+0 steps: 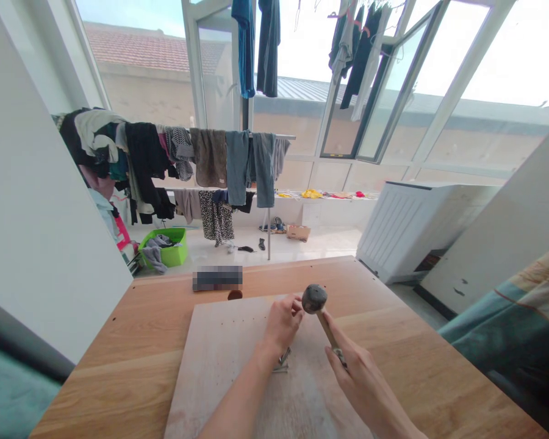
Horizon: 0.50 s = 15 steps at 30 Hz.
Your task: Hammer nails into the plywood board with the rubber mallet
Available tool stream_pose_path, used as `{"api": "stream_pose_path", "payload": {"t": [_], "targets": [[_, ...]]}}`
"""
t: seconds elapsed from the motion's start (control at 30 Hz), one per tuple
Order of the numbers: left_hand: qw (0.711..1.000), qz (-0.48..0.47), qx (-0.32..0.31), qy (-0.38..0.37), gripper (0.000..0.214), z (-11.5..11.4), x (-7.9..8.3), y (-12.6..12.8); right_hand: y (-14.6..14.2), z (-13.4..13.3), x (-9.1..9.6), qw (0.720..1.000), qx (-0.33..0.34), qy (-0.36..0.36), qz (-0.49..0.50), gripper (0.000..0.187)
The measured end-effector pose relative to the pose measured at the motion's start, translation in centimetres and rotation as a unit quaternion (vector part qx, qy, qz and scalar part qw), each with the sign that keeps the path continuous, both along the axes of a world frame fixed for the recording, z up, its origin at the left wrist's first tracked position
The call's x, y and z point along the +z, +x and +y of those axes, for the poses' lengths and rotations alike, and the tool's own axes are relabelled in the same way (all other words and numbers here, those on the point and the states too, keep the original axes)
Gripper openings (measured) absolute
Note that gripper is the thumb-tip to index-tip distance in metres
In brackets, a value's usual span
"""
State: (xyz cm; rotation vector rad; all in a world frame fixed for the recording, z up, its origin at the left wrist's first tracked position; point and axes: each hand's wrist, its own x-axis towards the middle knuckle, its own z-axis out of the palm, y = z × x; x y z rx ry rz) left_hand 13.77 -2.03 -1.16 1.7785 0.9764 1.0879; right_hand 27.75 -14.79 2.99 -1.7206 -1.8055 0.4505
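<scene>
A rubber mallet [315, 299] with a dark head and a pale wooden handle is in my right hand [359, 363], its fingers wrapped round the handle. The head is raised close beside my left hand [283, 320]. Over the far part of a pale wooden board [210, 372], my left hand is closed in a pinch; whatever is between the fingertips is too small to make out. Several metal nails [281, 368] lie on the board, partly hidden by my left forearm. Small holes or marks dot the board's left side.
The board lies on a wooden table [119, 347]. A blurred-out dark object [217, 278] and a small brown round thing [235, 295] are beyond the board. Past the table stand a laundry rack [269, 235], a green basket [178, 253] and a white appliance [393, 225].
</scene>
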Motion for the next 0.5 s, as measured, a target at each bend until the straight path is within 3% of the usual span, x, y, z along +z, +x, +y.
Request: {"api": "stream_pose_path", "payload": {"t": [0.33, 0.5], "targets": [[1.0, -0.012, -0.009, 0.007, 0.032, -0.04, 0.29, -0.02, -0.12, -0.06, -0.38, 1.0, 0.006, 0.019, -0.02, 0.062], [1.0, -0.002, 0.01, 0.015, 0.021, -0.06, 0.26, 0.06, -0.37, -0.25, -0.31, 0.999, -0.01, 0.044, -0.012, 0.062]]}}
